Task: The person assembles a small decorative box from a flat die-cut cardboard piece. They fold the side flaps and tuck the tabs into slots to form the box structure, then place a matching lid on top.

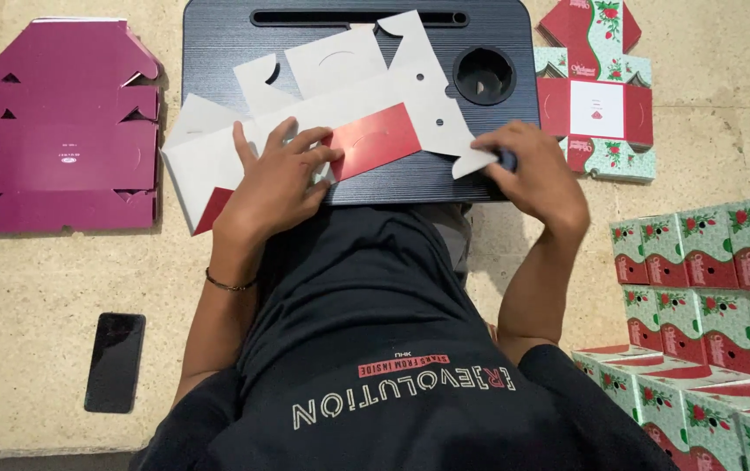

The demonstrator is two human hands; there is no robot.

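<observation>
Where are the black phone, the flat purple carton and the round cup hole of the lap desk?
black phone [115,362], head view, middle of its screen.
flat purple carton [68,126], head view, its middle panel.
cup hole [483,76], head view, inside the round recess.

A flat magenta box blank [68,131] lies at upper left, a black phone [115,362] at lower left, and folded floral boxes [711,323] stack at lower right.

Left hand [280,179] presses the flat carton blank [349,109] on the black lap desk [218,52]; right hand [534,170] pinches its flap.
</observation>
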